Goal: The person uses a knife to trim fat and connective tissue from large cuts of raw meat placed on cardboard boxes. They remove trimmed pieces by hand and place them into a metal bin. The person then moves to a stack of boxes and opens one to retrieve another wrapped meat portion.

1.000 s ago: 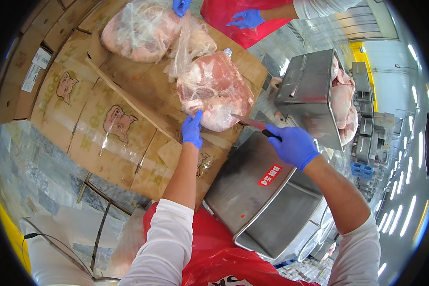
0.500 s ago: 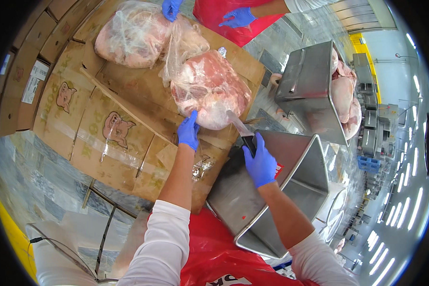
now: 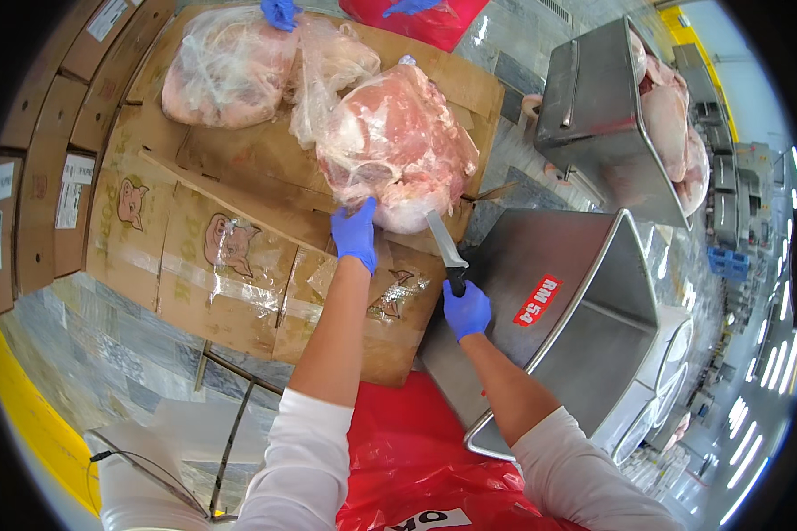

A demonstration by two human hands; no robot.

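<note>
A large raw piece of pork point(image 3: 398, 146) lies on flattened cardboard point(image 3: 230, 199), with thin clear plastic clinging to its left side. My left hand point(image 3: 355, 237), in a blue glove, grips the near left edge of this meat; its fingertips are partly hidden. My right hand point(image 3: 467, 310), gloved in blue too, is closed round the black handle of a knife point(image 3: 445, 241). The blade points away from me, its tip touching the meat's near edge. Behind and left, a second bagged piece of meat point(image 3: 230, 71) rests on the cardboard.
An open metal bin point(image 3: 522, 265) stands close by my right forearm. Farther right, another metal bin point(image 3: 593, 115) holds several pieces of meat. Cardboard boxes point(image 3: 40, 177) are stacked at left. Across the cardboard, a co-worker's gloved hand point(image 3: 280, 13) touches the bagged meat.
My right hand has drawn back toward me slightly, and more of the blade shows. The view has shifted. The co-worker's other hand now sits near the top edge.
</note>
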